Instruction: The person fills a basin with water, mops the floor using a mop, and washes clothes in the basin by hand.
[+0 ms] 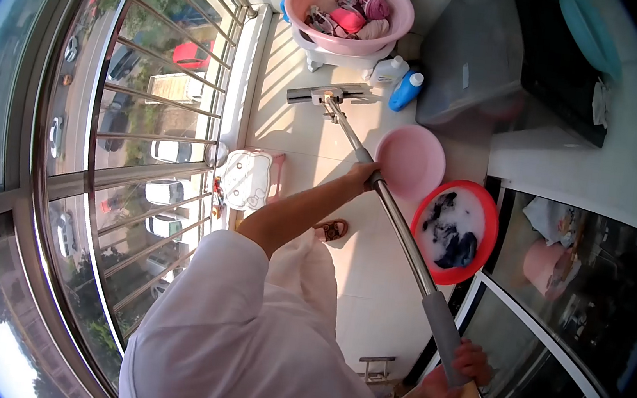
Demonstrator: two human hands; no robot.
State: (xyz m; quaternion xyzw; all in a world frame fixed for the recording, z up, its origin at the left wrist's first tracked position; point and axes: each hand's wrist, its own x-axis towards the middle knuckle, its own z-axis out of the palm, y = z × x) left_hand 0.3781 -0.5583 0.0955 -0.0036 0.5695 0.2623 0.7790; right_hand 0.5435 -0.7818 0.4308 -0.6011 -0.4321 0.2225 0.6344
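A flat mop (pixel 401 228) with a metal pole and grey grips slants across the view. Its wide flat head (pixel 326 94) rests on the tiled floor near the pink tub. My left hand (pixel 364 176) is wrapped round the middle of the pole. Lower right, my right hand (pixel 457 374) closes on the grey grip close to the mop's tan end. Beside the pole lie an empty-looking pink basin (pixel 411 162) and a red basin (pixel 491 227) of sudsy water with dark clothes in it.
A pink tub (pixel 298 22) of laundry sits on a white stand under a tap. White (pixel 389 71) and blue (pixel 406 91) bottles stand beside a grey cabinet (pixel 467 66). A small stool (pixel 247 178) is near the barred window (pixel 165 95). Glass doors (pixel 528 357) line the right.
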